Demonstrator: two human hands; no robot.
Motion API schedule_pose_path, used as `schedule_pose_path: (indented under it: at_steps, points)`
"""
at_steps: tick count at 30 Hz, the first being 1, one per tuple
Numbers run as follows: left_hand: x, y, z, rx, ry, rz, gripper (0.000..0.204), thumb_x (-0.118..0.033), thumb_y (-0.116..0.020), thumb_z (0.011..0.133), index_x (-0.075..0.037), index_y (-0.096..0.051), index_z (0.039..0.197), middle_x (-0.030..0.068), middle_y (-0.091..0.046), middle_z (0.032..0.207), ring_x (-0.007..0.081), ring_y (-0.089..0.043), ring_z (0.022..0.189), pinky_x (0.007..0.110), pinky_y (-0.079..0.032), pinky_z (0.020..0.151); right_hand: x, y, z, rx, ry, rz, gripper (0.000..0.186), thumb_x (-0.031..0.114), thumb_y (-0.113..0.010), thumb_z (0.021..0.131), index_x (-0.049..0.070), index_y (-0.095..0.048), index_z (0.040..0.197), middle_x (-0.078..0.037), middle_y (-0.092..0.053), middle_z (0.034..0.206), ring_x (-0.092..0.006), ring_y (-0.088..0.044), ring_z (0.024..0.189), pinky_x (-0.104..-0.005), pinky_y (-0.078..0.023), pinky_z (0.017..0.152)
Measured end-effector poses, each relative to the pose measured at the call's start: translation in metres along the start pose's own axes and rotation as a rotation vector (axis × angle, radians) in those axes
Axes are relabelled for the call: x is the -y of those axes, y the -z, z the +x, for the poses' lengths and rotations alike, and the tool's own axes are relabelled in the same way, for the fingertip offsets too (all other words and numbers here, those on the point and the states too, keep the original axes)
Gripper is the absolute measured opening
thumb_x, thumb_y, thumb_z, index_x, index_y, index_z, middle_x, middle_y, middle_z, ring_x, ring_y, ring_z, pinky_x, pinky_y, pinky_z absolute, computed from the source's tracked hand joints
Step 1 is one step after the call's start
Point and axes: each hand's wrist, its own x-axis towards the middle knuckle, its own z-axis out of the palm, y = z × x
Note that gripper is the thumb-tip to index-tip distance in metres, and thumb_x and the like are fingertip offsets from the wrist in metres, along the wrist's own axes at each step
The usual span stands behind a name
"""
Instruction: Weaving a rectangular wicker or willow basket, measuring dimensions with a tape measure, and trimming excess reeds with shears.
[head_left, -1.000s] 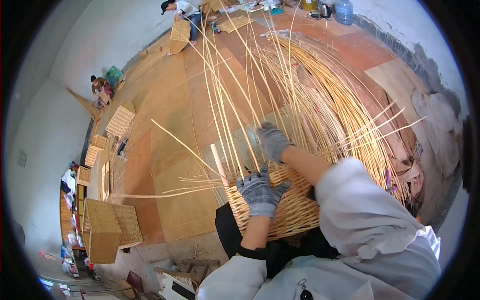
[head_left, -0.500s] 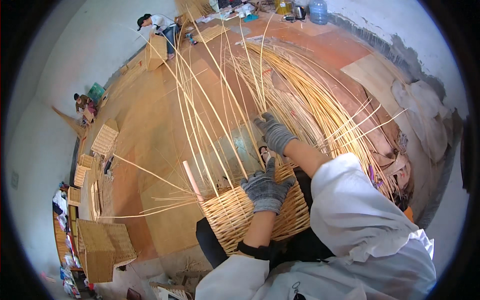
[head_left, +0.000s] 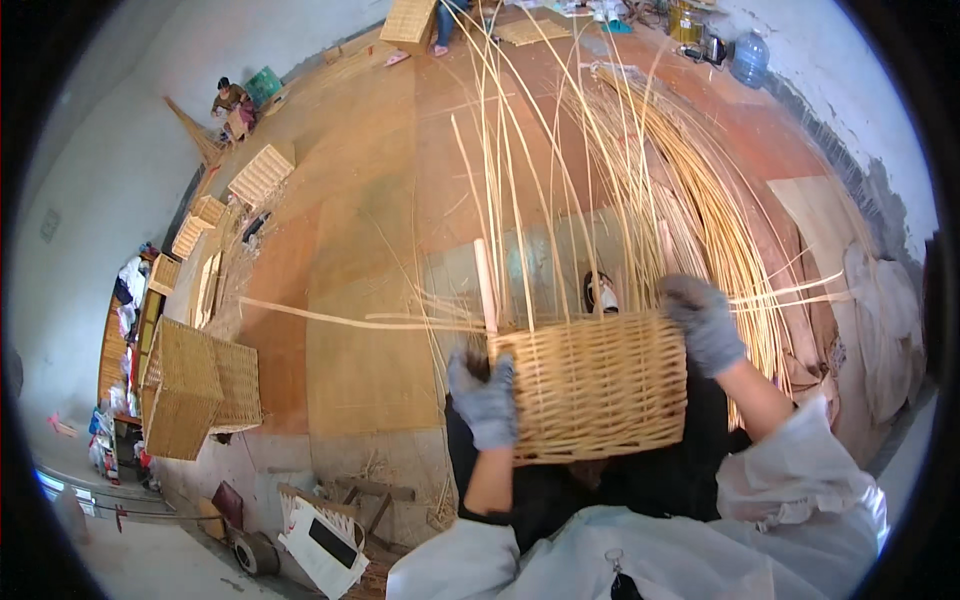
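Woven wicker, a half-made basket (head_left: 598, 385), sits at our lap, at six o'clock. Our left hand (head_left: 484, 398), grey-gloved, has its fingers clamped on its nine o'clock edge; our right hand (head_left: 702, 322) seems closed on the two o'clock rim. Loose stakes (head_left: 560, 170) rise toward twelve over the floor (head_left: 360, 260).

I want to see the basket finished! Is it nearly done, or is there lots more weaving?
The lower wall of the basket is already woven tight. Right now the left hand and the right hand, both in grey gloves, grip its two sides. Lots seems left: long loose canes stick up from the top, not yet woven in, and no finished rim shows.
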Motion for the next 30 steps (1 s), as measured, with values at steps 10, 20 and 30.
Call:
schedule_pose_path:
  at_steps: [10, 20, 30]
  points:
    - [0.042, 0.025, 0.018, 0.014, -0.419, 0.428, 0.033, -0.001, -0.064, 0.079, -0.001, -0.058, 0.112, 0.014, -0.058, 0.11, 0.0265, -0.055, 0.104, 0.034, -0.043, 0.093, 0.059, -0.165, 0.062, 0.144, 0.788, -0.566, 0.012, 0.016, -0.055, 0.08, 0.007, -0.063, 0.08, -0.012, -0.064, 0.09, -0.0285, -0.061, 0.087, -0.0383, -0.046, 0.082]
    - [0.05, 0.022, 0.024, 0.155, -0.07, -0.172, 0.03, 0.0, -0.064, 0.082, 0.001, -0.053, 0.11, 0.0091, -0.06, 0.103, 0.0169, -0.056, 0.093, 0.029, -0.046, 0.086, 0.059, -0.227, 0.146, 1.072, 0.607, -0.973, 0.021, 0.022, -0.06, 0.077, 0.011, -0.068, 0.092, -0.01, -0.066, 0.092, -0.0285, -0.061, 0.086, -0.0402, -0.047, 0.08]
    - [0.053, 0.027, 0.033, 0.187, 0.035, -0.258, 0.026, 0.003, -0.063, 0.08, -0.002, -0.055, 0.104, 0.0049, -0.059, 0.094, 0.0125, -0.056, 0.085, 0.026, -0.047, 0.079, 0.053, -0.091, 0.088, 0.875, 0.766, -0.928, 0.014, 0.018, -0.07, 0.068, 0.011, -0.068, 0.079, -0.01, -0.066, 0.08, -0.0275, -0.064, 0.081, -0.0402, -0.05, 0.069]
